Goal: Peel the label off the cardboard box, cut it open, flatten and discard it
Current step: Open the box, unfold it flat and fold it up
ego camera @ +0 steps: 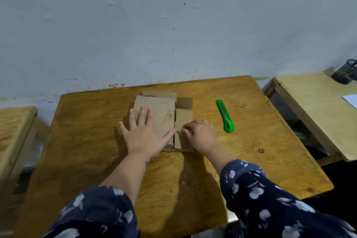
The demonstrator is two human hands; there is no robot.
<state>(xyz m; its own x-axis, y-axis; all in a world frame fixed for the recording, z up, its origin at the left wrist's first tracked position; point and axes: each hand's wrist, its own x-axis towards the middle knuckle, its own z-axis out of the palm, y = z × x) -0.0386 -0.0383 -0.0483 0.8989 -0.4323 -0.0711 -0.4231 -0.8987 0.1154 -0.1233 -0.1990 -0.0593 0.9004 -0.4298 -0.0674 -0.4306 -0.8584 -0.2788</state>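
The flattened brown cardboard box (163, 120) lay mid-desk, long axis running twelve to six, with the left hand (144, 133) pressing its panel, fingers straight and spread, and the right hand (201, 134) resting loosely curled on the three o'clock flap, gripping nothing.

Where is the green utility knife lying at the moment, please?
In the head view, the green utility knife lies on the wooden table, untouched, just right of the right hand and the flattened cardboard box.
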